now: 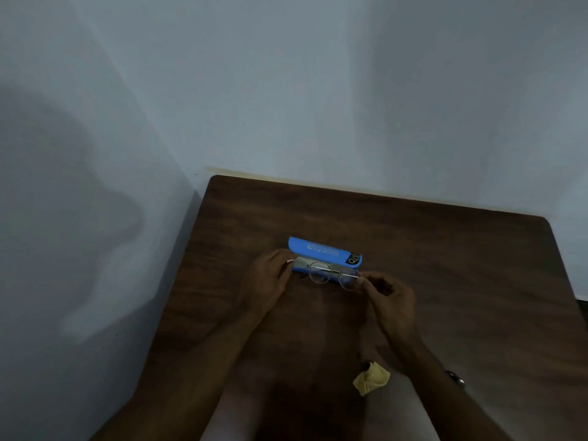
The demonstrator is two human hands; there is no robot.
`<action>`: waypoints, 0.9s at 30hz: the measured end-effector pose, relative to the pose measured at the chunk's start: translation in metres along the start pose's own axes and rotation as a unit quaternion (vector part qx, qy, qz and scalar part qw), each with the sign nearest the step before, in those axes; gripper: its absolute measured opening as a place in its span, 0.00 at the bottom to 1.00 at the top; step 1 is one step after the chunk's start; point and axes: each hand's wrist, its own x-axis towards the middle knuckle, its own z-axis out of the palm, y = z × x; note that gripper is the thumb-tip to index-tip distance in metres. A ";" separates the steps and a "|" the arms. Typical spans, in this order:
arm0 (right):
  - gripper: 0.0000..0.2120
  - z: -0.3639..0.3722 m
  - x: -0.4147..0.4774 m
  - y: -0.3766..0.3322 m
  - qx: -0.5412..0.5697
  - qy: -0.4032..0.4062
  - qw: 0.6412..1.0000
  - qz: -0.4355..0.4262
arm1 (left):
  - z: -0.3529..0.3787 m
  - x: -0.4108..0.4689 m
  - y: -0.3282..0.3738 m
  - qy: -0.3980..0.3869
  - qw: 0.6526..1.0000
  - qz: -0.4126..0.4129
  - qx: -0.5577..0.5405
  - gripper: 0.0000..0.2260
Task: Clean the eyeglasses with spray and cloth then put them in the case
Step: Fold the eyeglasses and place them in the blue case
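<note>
A blue eyeglass case (324,250) lies open in the middle of the dark wooden table (445,256), its lid raised at the back. Thin round metal-framed eyeglasses (334,275) hang at the case's front opening. My right hand (389,300) pinches the right end of the frame. My left hand (270,281) rests on the case's left end, fingers curled on its edge. A crumpled yellow cloth (371,381) lies on the table near my right forearm. No spray bottle is in view.
Pale walls stand close behind the table and along its left side, forming a corner. A watch (455,378) sits on my right wrist. Bare table surface stretches to the right of the case.
</note>
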 end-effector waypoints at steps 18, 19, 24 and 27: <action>0.06 0.005 0.049 0.010 0.012 0.012 0.999 0.034 | -0.002 0.043 0.011 -0.037 0.998 0.022 0.036 0.14; 0.05 0.005 0.052 0.010 0.014 0.015 0.999 0.028 | -0.002 0.045 0.011 -0.043 0.999 0.015 0.030 0.17; 0.05 0.005 0.060 0.012 0.014 0.013 0.999 0.026 | -0.003 0.052 0.012 -0.083 0.996 -0.016 0.008 0.29; 0.04 0.008 0.066 0.013 0.010 0.022 0.999 0.026 | -0.005 0.057 0.012 -0.109 0.993 -0.032 0.018 0.34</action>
